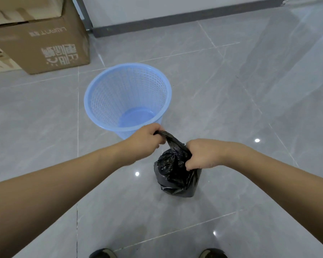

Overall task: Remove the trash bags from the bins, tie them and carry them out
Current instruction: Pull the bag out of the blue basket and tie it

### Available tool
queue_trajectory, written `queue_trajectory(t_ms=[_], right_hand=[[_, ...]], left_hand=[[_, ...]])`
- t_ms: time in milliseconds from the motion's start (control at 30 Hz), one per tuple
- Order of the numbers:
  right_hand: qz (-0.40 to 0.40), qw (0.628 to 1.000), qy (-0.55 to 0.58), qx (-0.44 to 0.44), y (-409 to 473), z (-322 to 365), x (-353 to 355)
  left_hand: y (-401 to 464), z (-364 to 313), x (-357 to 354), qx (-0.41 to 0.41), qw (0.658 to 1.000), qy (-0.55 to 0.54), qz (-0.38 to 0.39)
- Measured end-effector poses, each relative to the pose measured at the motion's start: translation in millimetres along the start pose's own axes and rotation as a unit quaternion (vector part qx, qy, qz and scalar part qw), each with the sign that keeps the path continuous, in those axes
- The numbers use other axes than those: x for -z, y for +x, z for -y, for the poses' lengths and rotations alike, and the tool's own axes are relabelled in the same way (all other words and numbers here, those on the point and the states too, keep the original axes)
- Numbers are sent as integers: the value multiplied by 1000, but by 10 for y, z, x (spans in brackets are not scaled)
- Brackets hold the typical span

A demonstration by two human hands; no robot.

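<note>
Both arms reach forward, frame centre. Left hand fists the bag neck, stretched up-left; right hand clamps lower. Bag upright on floor, just below-right of bin.

glossy crinkled black plastic bag, perforated blue plastic bin, polished tile floor

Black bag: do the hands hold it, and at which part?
Yes. The left hand grips the twisted top end of the bag; the right hand grips its gathered neck.
</note>
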State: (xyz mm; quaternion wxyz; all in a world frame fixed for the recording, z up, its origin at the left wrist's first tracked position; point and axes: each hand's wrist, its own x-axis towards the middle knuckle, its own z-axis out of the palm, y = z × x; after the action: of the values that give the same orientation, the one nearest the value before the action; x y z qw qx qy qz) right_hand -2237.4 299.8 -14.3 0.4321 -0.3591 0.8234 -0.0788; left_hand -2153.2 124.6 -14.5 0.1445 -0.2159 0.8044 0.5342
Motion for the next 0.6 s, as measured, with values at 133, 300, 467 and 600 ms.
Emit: queue_trajectory(t_ms=[133, 300, 467, 600], right_hand=[[-219, 963, -145, 56, -59, -63, -53], [-313, 909, -225, 159, -156, -163, -126], [-336, 907, -188, 173, -158, -163, -137], [-308, 938, -79, 138, -80, -180, -131]], left_hand=[[84, 96, -100, 77, 984, -159, 5], [93, 142, -148, 142, 975, -168, 30], [40, 64, -179, 77, 985, -155, 12], [-28, 103, -232, 38, 991, -107, 76]])
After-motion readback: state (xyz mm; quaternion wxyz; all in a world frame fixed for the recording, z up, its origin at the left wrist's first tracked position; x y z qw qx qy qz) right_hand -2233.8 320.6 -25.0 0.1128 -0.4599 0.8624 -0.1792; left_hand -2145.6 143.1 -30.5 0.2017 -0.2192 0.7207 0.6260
